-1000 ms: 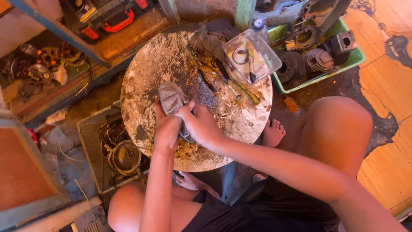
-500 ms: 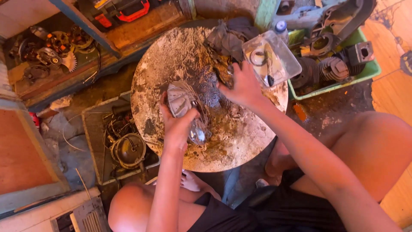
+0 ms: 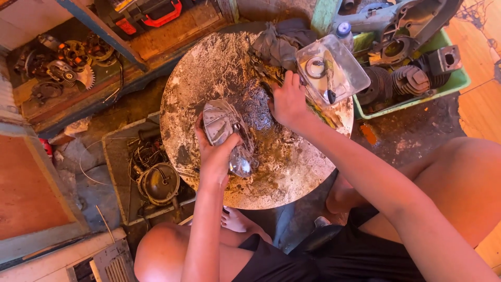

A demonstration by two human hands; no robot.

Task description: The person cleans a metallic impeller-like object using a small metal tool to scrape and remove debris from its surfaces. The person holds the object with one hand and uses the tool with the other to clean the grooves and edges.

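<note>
Left hand (image 3: 215, 156) clamps the ribbed grey metal engine cover (image 3: 219, 122); right hand (image 3: 286, 102) closes on dark tools on the round grimy worktop (image 3: 209, 68), likely picking one.

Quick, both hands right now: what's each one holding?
Left hand: closed on the metal cover.
Right hand: down on the tools by the clear tub; grip cannot be told.

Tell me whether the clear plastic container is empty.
Not empty: through the clear plastic container a ring and a dark small part show inside, beside the right hand.
</note>
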